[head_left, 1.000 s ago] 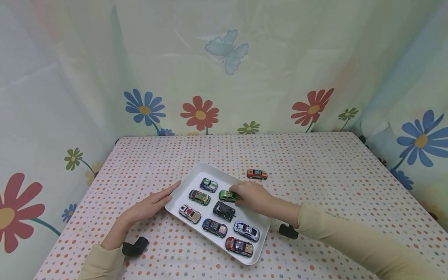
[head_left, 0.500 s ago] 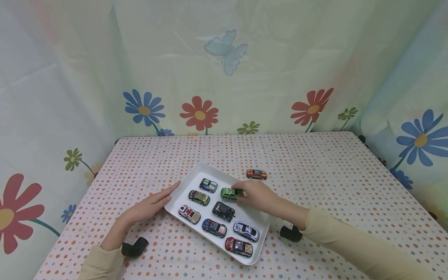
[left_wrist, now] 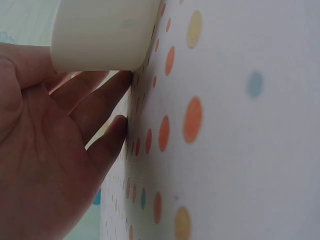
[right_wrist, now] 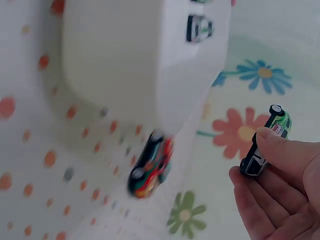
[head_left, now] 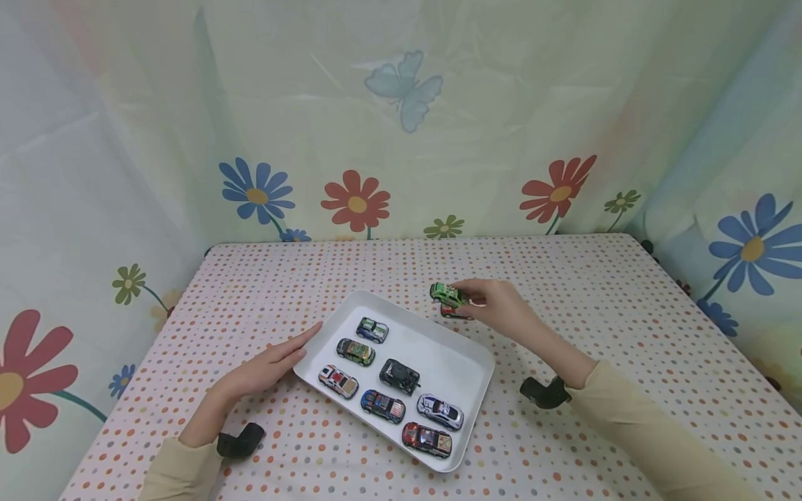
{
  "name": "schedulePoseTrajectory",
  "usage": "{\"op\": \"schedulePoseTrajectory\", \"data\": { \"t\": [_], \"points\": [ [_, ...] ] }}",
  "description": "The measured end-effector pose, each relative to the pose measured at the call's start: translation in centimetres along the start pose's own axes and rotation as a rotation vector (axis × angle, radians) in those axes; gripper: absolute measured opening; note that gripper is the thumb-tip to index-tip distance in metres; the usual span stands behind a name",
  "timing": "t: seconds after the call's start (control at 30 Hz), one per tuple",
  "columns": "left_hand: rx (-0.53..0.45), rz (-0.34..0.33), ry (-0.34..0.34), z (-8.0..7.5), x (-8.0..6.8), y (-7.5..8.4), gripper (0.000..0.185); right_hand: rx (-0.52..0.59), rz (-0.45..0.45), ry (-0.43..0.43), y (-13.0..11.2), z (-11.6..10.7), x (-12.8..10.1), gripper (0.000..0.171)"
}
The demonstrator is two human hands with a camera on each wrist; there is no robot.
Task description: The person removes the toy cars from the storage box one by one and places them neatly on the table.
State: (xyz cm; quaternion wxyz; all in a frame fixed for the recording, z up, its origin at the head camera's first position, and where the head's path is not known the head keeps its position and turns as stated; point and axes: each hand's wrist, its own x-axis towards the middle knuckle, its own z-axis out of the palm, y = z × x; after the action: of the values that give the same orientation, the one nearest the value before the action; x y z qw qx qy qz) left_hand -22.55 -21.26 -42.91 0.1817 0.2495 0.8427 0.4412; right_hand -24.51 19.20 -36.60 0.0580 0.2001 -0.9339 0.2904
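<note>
White tray [head_left: 464,362] sits on the spotted tabletop [head_left: 595,306], angled, one corner pointing away from the person. Seven toy cars lie in it: green-and-white car [head_left: 372,329] and yellow-green car [head_left: 355,351] toward the far left side, white-and-red car [head_left: 338,381] at the near left edge, black car [head_left: 400,376] about the middle, blue car [head_left: 383,406], white car [head_left: 441,412], and dark red car [head_left: 427,440] at the near corner. The tray's far right part is bare.

Right hand [head_left: 498,306] is raised above the tabletop just beyond the tray's far right rim. Grip: thumb and fingertips pinch the green toy car [head_left: 447,293], which is off the surface and outside the tray. The right wrist view shows the same car [right_wrist: 265,146] held at the fingertips, thumb on top.

Red toy car [head_left: 455,312] stands on the tabletop directly below the held green one, partly hidden by the hand, close to the tray's outer wall; the right wrist view shows it [right_wrist: 150,165] blurred beside the tray.

Left hand [head_left: 266,369] lies flat, fingers straight, tips against the tray's left wall; it holds nothing. In the left wrist view the fingers [left_wrist: 95,102] touch the tray [left_wrist: 100,35] just under its rim.

Flowered curtain [head_left: 357,139] hangs behind the tabletop.
</note>
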Motion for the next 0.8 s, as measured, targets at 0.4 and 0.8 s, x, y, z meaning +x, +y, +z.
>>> {"op": "schedulePoseTrajectory", "data": {
  "t": [0.4,0.8],
  "points": [
    [0.001,-0.013,0.005,0.1,0.0,0.0,0.049,-0.1,0.257,0.007,5.5,-0.6,-0.1,0.043],
    [-0.019,0.006,-0.006,0.0,0.1,-0.1,0.049,-0.151,0.316,-0.014,6.6,-0.2,-0.1,0.043]
  ]
}}
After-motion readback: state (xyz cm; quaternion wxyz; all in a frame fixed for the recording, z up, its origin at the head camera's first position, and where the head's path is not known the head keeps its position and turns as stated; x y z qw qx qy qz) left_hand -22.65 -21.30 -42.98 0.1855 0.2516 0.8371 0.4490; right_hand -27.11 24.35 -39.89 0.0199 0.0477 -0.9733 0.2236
